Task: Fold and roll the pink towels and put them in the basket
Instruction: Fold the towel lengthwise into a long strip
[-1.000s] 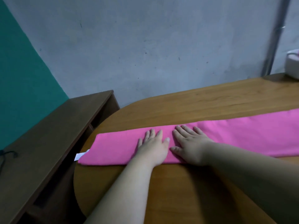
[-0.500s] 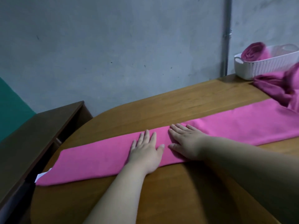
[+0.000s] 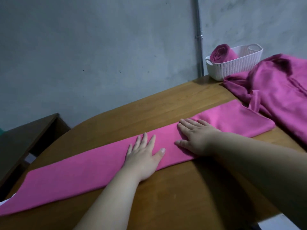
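Beneath both sets of fingers lies the folded pink towel (image 3: 83, 176), a long narrow strip running across the counter (image 3: 166, 200). The left hand (image 3: 142, 156) and right hand (image 3: 197, 140) rest side by side on its middle, fingers (image 3: 144, 138) straight and spread, gripping nothing. Pressing flat like this probably smooths the fold before rolling. Beyond the right fingers, well apart, a white basket (image 3: 235, 68) holds one rolled towel (image 3: 219, 53). A crumpled pink heap (image 3: 279, 93) sits in front of the basket and seems to touch the strip's far end; it could crowd a roll started there. A dark side cabinet (image 3: 25, 138) stands past the left fingers.
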The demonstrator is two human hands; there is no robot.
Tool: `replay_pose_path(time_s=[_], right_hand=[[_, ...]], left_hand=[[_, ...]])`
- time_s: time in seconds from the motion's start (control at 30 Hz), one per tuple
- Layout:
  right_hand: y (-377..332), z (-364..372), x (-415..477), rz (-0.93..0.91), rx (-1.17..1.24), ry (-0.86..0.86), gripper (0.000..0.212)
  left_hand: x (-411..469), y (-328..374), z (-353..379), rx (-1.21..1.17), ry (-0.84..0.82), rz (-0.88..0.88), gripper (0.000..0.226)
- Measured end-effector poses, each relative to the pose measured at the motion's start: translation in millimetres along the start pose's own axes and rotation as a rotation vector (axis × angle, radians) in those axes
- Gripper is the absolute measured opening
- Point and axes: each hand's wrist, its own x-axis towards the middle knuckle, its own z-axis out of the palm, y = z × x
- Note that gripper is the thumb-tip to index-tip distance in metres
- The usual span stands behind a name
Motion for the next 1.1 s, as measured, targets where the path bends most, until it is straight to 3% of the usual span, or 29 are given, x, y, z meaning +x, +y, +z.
replay_pose_path(time_s=[0.17,0.23,0.37,0.57,0.8,0.9,1.03,1.1], right_hand=[[52,0,-13,0.187,0.004,0.037,0.082],[50,0,-11,0.188,0.002,0.040,0.081],[59,-4,-14,0.126,0.019,0.006,0.082],[123,-6,-29,0.248,0.024,0.042,0.087],[131,2,-29,0.246,0.060,0.085,0.085],[133,7,-33,0.201,0.058,0.198,0.076],[127,16,-48,0.122,-0.098,0.610,0.042],[118,18,-64,0.175,-0.133,0.615,0.032]], left_hand=[[0,12,-8,0.010,-0.051,-0.076,0.070],[6,34,-10,0.011,-0.004,-0.058,0.068],[21,82,-6,-0.023,0.007,0.180,0.066],[29,80,2,0.010,-0.003,0.149,0.069],[27,84,6,0.040,0.030,0.137,0.069],[24,84,8,0.045,0.057,0.162,0.070],[10,83,15,-0.115,0.285,0.354,0.050],[-3,86,16,-0.114,0.382,0.409,0.050]])
